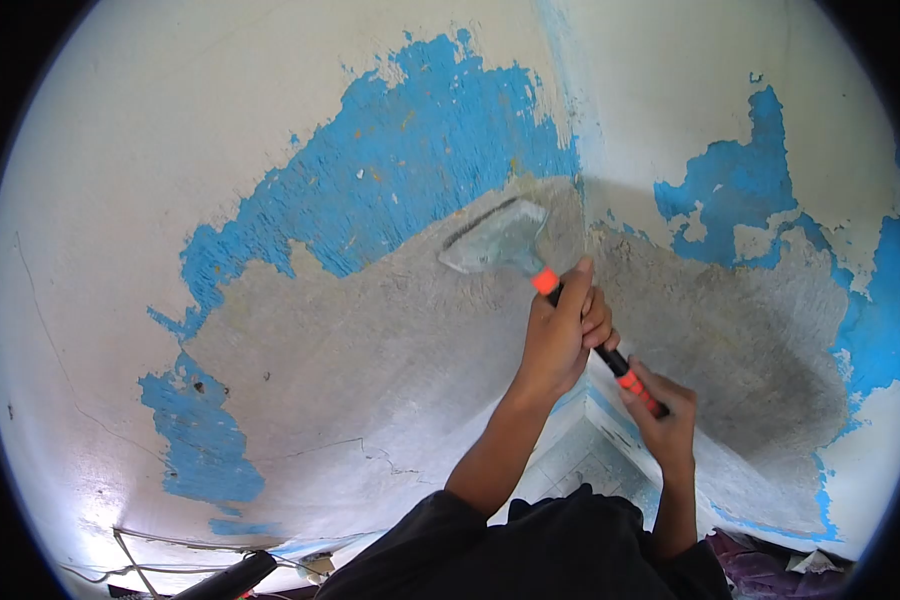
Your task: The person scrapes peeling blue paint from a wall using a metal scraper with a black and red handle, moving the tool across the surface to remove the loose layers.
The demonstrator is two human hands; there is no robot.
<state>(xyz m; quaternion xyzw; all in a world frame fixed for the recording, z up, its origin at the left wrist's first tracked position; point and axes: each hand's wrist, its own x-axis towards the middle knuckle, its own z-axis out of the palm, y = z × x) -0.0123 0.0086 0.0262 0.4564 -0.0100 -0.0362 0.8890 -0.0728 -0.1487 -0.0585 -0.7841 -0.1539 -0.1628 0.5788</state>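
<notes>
A long-handled scraper [498,240] with a wide grey head and a black and orange handle lies slantwise across the middle of the view. Its head is against the wall at the edge between blue paint [400,160] and bare grey plaster [310,340]. My left hand [566,330] is wrapped round the handle just below the head. Lower down, near the orange end of the handle, my right hand [662,408] grips it too, slightly blurred.
Two walls meet at a corner [582,200] above my hands. More blue paint [735,190] shows on the right wall. Cables [135,565] and a black object [232,578] are at the lower left, purple cloth [765,570] at the lower right. Floor tiles [580,462] show below.
</notes>
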